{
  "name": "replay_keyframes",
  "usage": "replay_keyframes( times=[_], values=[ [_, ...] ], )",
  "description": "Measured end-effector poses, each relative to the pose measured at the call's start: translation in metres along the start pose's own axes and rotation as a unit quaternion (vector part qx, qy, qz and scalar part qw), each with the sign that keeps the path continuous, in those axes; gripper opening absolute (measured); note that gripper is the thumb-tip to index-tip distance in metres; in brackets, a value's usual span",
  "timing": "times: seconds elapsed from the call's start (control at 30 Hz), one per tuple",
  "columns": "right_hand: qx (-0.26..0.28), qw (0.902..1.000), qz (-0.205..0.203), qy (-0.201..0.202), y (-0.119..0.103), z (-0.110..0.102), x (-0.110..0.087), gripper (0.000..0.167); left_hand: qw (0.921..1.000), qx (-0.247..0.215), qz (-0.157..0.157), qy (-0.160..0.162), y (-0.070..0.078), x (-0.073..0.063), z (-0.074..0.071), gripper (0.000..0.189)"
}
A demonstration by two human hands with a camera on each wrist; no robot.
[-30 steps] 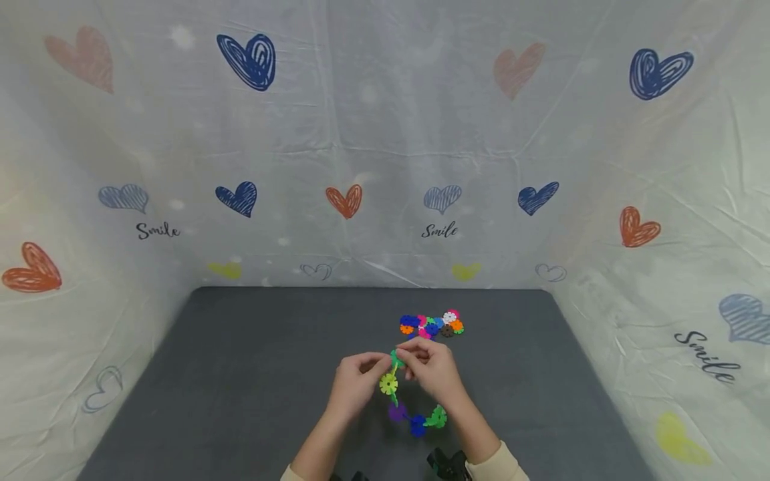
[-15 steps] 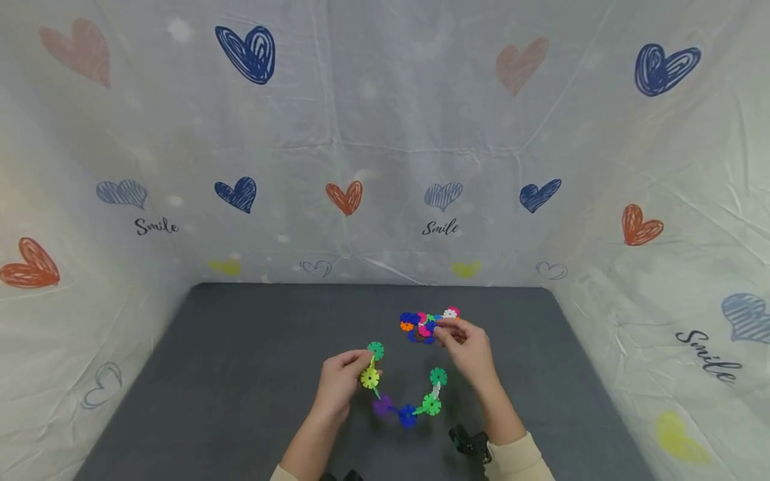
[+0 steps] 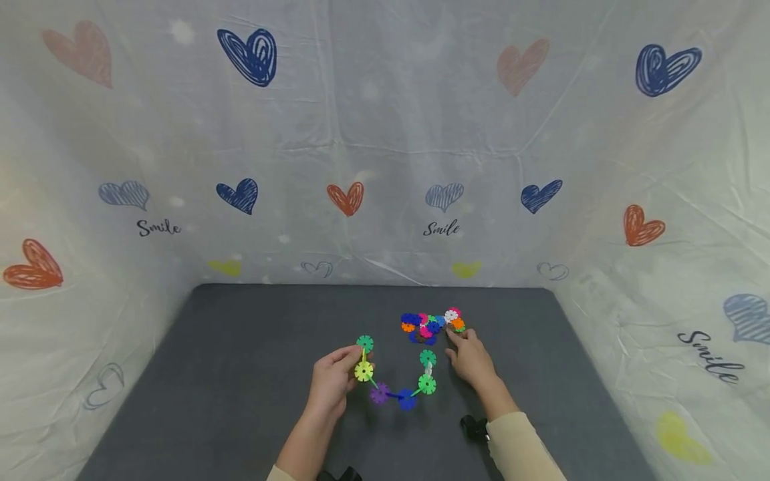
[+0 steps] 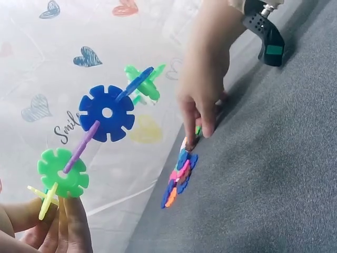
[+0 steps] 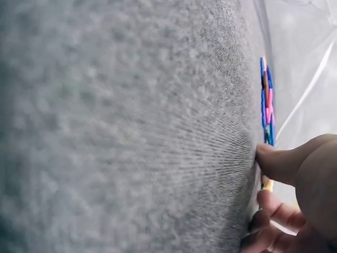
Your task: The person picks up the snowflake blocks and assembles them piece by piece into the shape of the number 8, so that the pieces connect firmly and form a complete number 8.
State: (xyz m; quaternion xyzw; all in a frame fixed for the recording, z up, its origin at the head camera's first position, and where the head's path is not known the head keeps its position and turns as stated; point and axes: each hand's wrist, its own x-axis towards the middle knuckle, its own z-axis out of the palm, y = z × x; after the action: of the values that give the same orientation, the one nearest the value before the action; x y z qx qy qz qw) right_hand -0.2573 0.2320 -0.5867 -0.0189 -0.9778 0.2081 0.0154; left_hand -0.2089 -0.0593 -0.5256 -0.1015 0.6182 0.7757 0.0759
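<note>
A chain of interlocking snowflake discs in green, yellow, purple, blue and white (image 3: 406, 399) hangs in a U shape above the table. My left hand (image 3: 329, 379) pinches its left end near the yellow disc (image 3: 363, 371); in the left wrist view, fingers hold it behind a green disc (image 4: 47, 163). The chain's other end, topped by a green disc (image 3: 428, 358), dangles free. My right hand (image 3: 472, 357) reaches to the near right side of a pile of loose discs (image 3: 433, 327), index finger extended onto a brown disc (image 4: 190, 148), thumb and fingers apart in the right wrist view.
The pile of blue, pink, orange, white and green discs lies flat on the dark grey table (image 3: 271, 347). A pale curtain (image 3: 385, 133) printed with hearts encloses the back and sides. A black wrist-worn device (image 3: 474, 427) sits by the right sleeve.
My right hand has let go of the chain and moved right and forward to the disc pile. My left hand has shifted left with the chain, which now hangs open in a U.
</note>
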Motion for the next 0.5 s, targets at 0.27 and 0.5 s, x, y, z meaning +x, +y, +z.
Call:
replay_keyframes(
  times=[0.27,0.5],
  values=[
    [-0.018,0.999,-0.003,0.04,-0.009,-0.007,-0.016,0.014,1.0,0.005,0.002,0.001,-0.002,0.002,-0.001,0.039],
    [0.121,0.9909,0.038,0.045,-0.005,0.001,-0.013,0.02,0.9957,0.078,0.037,-0.033,-0.001,-0.002,-0.001,0.034]
  ],
)
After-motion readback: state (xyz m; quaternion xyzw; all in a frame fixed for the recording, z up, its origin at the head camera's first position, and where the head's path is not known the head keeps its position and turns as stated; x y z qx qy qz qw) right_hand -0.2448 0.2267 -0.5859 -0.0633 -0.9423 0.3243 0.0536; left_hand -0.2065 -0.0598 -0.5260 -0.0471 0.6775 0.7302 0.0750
